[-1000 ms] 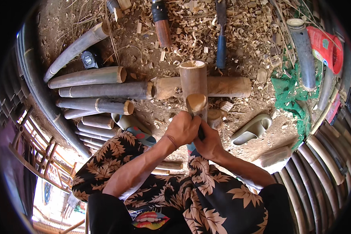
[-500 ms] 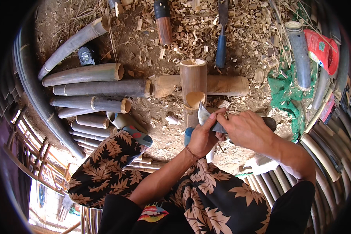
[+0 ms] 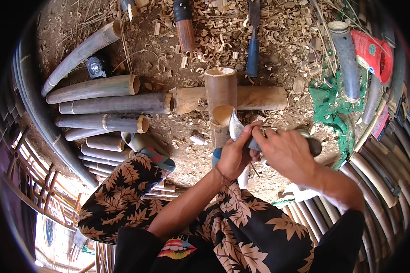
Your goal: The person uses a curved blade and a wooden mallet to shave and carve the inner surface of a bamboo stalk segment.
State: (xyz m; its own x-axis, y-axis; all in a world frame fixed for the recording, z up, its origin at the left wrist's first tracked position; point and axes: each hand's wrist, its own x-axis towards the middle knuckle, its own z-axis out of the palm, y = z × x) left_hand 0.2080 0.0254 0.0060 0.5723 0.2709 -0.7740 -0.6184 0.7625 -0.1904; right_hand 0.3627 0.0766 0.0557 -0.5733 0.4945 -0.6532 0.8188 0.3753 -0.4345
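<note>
A bamboo tube (image 3: pixel 220 86) with a scooped notch in its side points away from me, lying across another bamboo piece. Beside the notch rises the pointed metal blade (image 3: pixel 235 127) of a knife, its tip close to the notch's right edge. My left hand (image 3: pixel 232 157) is closed around the knife near the blade, thumb along it. Above the knife's dark handle (image 3: pixel 314 146), my right hand (image 3: pixel 284 150) is closed over it, some fingers hidden beneath. The handle's rounded end sticks out to the right. Whether the blade touches the bamboo, I cannot tell.
Several cut bamboo lengths (image 3: pixel 116 103) lie at left near a tape measure (image 3: pixel 95 67). A blue-handled chisel (image 3: pixel 253 57) and a wooden-handled tool (image 3: pixel 185 32) lie among shavings ahead. At right are an upright-looking bamboo tube (image 3: pixel 346 63), a red packet (image 3: pixel 372 54) and green netting (image 3: pixel 328 107).
The whole view has shifted slightly, with most things appearing a little farther left. The blade has turned a little beside the notch, and my right hand's fingers have shifted on the handle.
</note>
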